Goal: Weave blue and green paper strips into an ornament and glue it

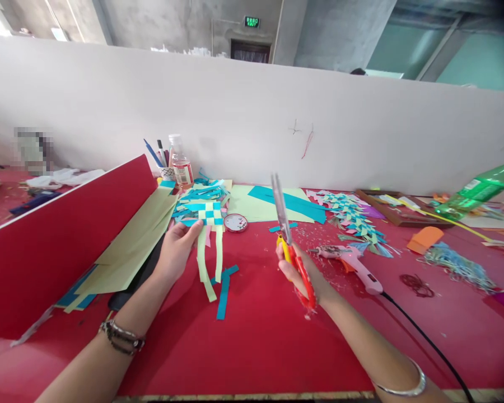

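Observation:
My left hand [177,249] pinches a woven square of teal and pale green paper strips [207,215], held up above the red table [256,336]. Loose strip ends hang down from the weave toward the table. My right hand [296,271] grips scissors [288,235] with red and yellow handles, blades closed and pointing up, a short way right of the weave.
A red board [59,235] leans at the left over pale green sheets [130,240]. A pink glue gun [355,263] with a black cord lies to the right, near a woven strip piece [353,218] and paper scraps. A water bottle [180,162], a pen cup and a green bottle [481,190] stand by the white partition.

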Tool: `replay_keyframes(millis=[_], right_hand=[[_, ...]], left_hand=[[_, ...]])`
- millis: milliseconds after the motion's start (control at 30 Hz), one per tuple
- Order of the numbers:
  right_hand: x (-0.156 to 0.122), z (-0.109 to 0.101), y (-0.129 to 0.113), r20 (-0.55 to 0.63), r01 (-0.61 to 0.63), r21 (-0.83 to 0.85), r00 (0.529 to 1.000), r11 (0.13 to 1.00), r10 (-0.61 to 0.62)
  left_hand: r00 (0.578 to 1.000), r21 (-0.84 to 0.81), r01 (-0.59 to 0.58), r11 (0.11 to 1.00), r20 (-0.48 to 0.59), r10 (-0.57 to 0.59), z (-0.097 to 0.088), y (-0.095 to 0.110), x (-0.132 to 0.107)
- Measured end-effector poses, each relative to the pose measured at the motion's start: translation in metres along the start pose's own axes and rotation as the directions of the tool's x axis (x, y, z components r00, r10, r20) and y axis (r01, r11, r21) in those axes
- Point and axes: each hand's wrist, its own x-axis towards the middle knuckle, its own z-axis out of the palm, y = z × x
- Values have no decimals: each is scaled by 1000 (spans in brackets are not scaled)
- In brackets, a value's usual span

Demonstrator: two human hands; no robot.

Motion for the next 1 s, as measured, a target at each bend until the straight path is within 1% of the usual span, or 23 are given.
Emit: replay_keyframes(millis=[67, 100, 133, 200, 300, 400, 533, 633, 767, 1000], right_hand=[[1, -5, -6, -48, 6, -257, 999, 967, -19], [1, -6, -9, -53, 3, -346, 998, 938, -23], [1, -6, -11, -57, 1, -413, 998, 911, -27], [2, -4, -13, -36, 2, -484, 999, 875, -23], [1, 1, -13, 11, -2, -542, 1000, 840, 10], [0, 3, -13, 25, -1, -591, 1000, 807, 19], [-1, 3, -13, 45, 4, -607, 999, 795, 29], [0, 2, -14, 58, 11, -614, 998, 790, 31], [0, 1, -16, 53, 6, -619, 998, 785, 35], [0, 1, -15, 59, 7, -618, 998, 786, 38]], left_hand=[[999, -7, -40, 999, -26, 39, -2, 0, 1], [997, -8, -63, 998, -41, 63, -2, 0, 1], [995, -8, -86, 996, -57, 85, -1, 0, 1], [988, -9, -118, 993, -99, 116, 1, 1, 0], [980, -29, -143, 989, -140, 138, 4, 2, -2], [977, -59, -163, 985, -147, 153, 4, 4, -3], [968, -38, -201, 979, -161, 192, 4, 6, -5], [964, -29, -228, 973, -145, 222, 3, 5, -5], [969, -39, -225, 974, -113, 219, 3, 3, -4], [972, 20, -214, 977, -98, 215, 5, 4, -5]])
